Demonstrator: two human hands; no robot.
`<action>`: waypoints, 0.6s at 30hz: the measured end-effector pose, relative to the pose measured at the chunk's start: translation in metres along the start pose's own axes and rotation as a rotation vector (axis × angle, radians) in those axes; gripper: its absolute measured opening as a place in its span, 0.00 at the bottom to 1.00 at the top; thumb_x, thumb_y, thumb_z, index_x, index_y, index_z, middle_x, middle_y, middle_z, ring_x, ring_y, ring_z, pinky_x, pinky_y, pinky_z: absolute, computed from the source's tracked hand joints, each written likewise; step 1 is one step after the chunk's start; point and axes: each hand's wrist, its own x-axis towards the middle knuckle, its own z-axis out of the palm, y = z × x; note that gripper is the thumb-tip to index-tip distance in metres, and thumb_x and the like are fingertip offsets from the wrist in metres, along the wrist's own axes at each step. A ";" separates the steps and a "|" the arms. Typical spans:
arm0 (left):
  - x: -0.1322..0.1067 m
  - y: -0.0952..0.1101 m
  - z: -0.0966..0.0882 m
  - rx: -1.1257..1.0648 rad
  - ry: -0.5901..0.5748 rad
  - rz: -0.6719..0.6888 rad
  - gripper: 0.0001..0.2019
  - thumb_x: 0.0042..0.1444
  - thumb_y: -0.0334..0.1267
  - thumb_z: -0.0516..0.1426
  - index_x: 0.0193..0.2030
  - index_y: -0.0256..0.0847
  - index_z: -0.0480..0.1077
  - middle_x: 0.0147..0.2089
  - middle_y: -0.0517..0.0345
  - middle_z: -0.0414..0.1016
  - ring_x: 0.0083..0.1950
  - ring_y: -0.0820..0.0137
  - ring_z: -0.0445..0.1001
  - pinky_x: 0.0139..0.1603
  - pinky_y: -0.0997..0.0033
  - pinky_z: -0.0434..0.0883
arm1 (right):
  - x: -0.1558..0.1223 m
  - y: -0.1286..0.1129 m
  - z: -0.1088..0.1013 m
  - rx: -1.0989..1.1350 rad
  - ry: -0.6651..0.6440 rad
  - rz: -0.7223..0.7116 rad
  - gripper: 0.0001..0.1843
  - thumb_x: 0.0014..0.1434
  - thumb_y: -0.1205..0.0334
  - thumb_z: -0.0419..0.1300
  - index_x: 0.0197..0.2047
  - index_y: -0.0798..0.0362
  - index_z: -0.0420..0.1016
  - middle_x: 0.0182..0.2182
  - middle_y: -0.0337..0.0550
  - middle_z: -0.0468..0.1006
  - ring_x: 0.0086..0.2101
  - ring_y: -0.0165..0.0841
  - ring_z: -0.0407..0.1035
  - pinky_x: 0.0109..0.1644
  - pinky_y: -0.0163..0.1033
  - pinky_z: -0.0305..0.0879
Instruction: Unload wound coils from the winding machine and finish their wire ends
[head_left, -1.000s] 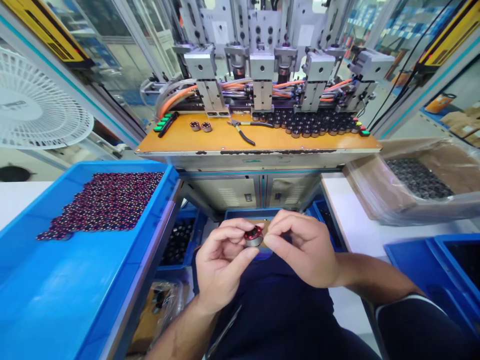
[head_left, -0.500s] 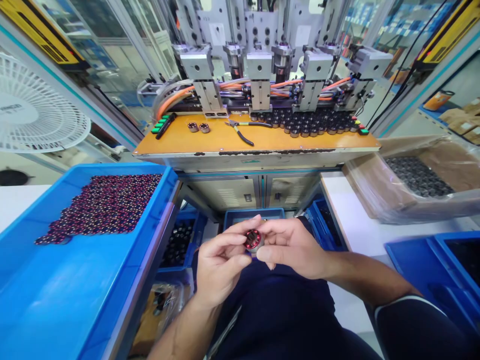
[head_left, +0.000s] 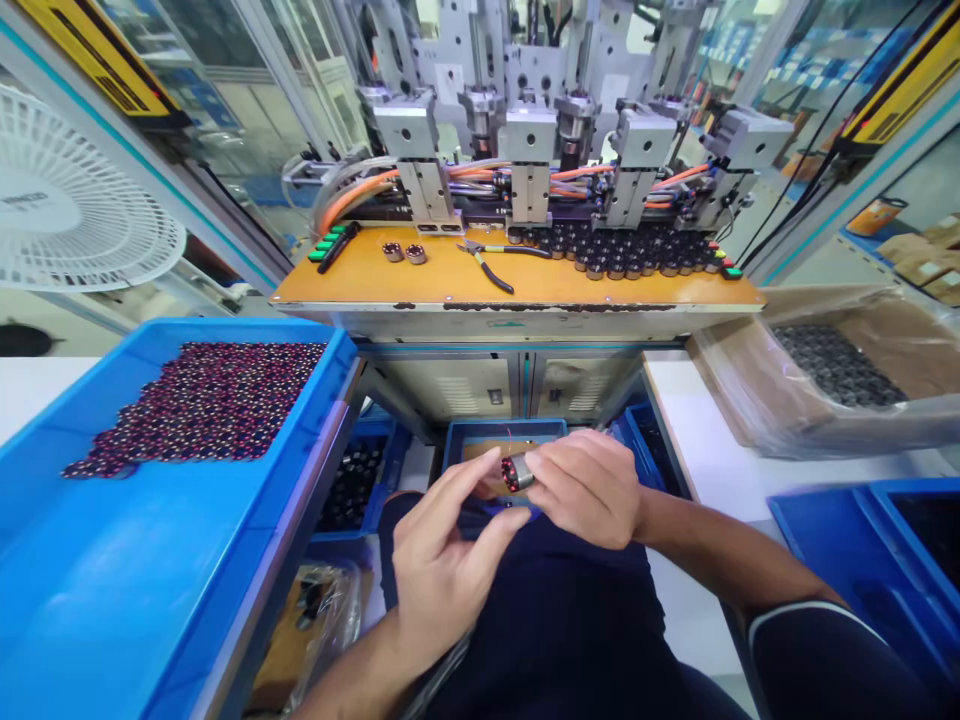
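Observation:
A small motor stator, a grey metal ring with red and black windings at one end, is tilted on its side in front of my body. My right hand grips its metal end between thumb and fingers. The wound end faces left, toward my left hand, whose thumb and fingers are spread around that end. Whether a left fingertip touches the stator, I cannot tell. A thin reddish wire seems to rise just above it. Below my hands is a blue bin, partly covered by them.
At left, a blue tray carries many similar stators. On the orange bench lie cutting pliers, two stators and rows of dark round parts under the machine. A carton stands right, a fan left.
The stator has turned from facing up to lying sideways. My left fingers have come off it and spread, while my right hand has rolled over and keeps hold. The view has shifted slightly.

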 end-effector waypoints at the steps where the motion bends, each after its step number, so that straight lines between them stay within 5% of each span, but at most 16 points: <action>1: 0.003 0.003 0.000 -0.008 -0.022 -0.021 0.24 0.55 0.32 0.66 0.59 0.50 0.74 0.43 0.61 0.81 0.38 0.73 0.78 0.42 0.75 0.77 | 0.000 0.000 0.000 -0.012 -0.006 -0.024 0.07 0.62 0.69 0.61 0.43 0.62 0.75 0.31 0.49 0.81 0.31 0.35 0.75 0.31 0.40 0.74; 4: 0.012 0.004 0.000 -0.003 -0.082 -0.078 0.19 0.56 0.32 0.65 0.54 0.50 0.76 0.43 0.63 0.83 0.37 0.75 0.79 0.41 0.78 0.77 | 0.001 -0.004 -0.001 0.021 -0.033 -0.011 0.07 0.61 0.69 0.61 0.43 0.61 0.75 0.32 0.48 0.81 0.31 0.34 0.75 0.31 0.40 0.74; 9: 0.014 -0.006 0.001 -0.022 -0.099 -0.059 0.20 0.55 0.28 0.66 0.53 0.50 0.76 0.49 0.60 0.83 0.48 0.70 0.80 0.53 0.71 0.76 | 0.013 -0.010 -0.010 0.438 -0.068 0.356 0.13 0.59 0.65 0.64 0.47 0.58 0.73 0.34 0.48 0.79 0.34 0.33 0.76 0.36 0.37 0.75; 12: 0.011 -0.007 0.002 -0.013 -0.095 -0.002 0.23 0.54 0.26 0.66 0.55 0.49 0.76 0.50 0.59 0.83 0.50 0.69 0.79 0.54 0.68 0.76 | 0.022 -0.010 -0.015 0.613 -0.049 0.430 0.09 0.61 0.64 0.65 0.44 0.57 0.75 0.33 0.48 0.79 0.33 0.32 0.75 0.37 0.35 0.74; 14: 0.011 -0.006 0.002 -0.016 -0.074 -0.025 0.23 0.53 0.25 0.66 0.54 0.50 0.77 0.50 0.60 0.83 0.49 0.71 0.80 0.52 0.72 0.77 | 0.025 -0.010 -0.017 0.687 -0.043 0.489 0.01 0.62 0.69 0.63 0.39 0.57 0.76 0.31 0.47 0.79 0.32 0.30 0.74 0.36 0.34 0.73; 18: 0.012 -0.001 0.002 -0.224 -0.078 -0.191 0.18 0.53 0.26 0.66 0.49 0.50 0.78 0.50 0.62 0.83 0.46 0.74 0.82 0.43 0.80 0.79 | 0.022 -0.011 -0.017 0.797 -0.037 0.672 0.02 0.61 0.70 0.64 0.35 0.57 0.77 0.28 0.44 0.78 0.29 0.28 0.71 0.32 0.33 0.69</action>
